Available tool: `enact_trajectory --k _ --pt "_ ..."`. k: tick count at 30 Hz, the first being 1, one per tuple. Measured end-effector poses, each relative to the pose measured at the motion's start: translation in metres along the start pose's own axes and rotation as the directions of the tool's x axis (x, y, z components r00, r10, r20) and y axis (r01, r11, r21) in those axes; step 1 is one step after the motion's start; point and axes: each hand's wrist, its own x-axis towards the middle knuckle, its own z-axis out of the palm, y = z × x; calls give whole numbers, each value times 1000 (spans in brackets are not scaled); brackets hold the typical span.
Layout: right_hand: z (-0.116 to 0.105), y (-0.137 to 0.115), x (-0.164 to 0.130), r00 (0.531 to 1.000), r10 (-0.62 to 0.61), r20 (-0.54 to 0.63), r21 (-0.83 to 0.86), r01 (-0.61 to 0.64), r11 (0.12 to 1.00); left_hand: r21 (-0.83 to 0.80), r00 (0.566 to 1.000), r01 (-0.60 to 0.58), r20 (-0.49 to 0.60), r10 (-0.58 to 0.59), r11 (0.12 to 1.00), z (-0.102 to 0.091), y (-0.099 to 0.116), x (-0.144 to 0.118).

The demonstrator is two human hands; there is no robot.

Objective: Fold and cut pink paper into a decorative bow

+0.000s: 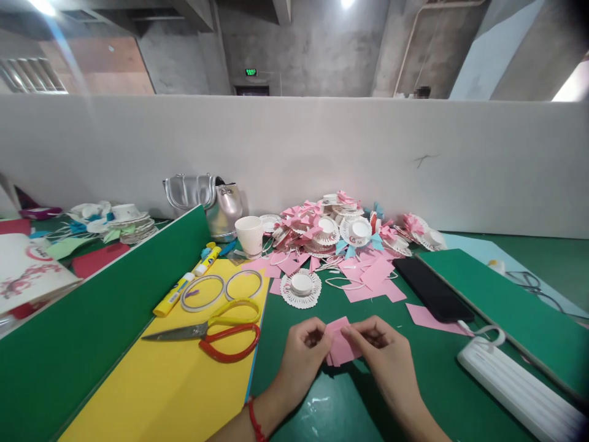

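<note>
A small folded piece of pink paper (343, 345) is pinched between both my hands above the green tabletop. My left hand (304, 353), with a red string bracelet at the wrist, grips its left edge. The fingers of my right hand (384, 350) are closed on its upper right side. Just beyond the hands lies a round white paper piece with a fringed edge and a raised centre (302, 288). Behind it, loose pink paper pieces (368, 276) are scattered before a heap of pink and white paper decorations (322, 227).
To the left, scissors (225, 331), tape rolls (202, 293) and glue sticks (175, 294) lie on yellow paper (138, 387). A paper cup (250, 236) and a silver bag (225, 212) stand behind. On the right are a black phone (432, 288), a white power strip (515, 387) and a green board (506, 313).
</note>
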Motion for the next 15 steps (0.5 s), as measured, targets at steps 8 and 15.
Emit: enact_trajectory --k 8,15 --pt "-1 -8 2 991 22 128 147 -41 988 16 1000 -20 -15 21 1000 0 6 -1" --pt "4 -1 1 997 58 57 256 -71 964 38 997 -61 -37 63 997 1 1 -1"
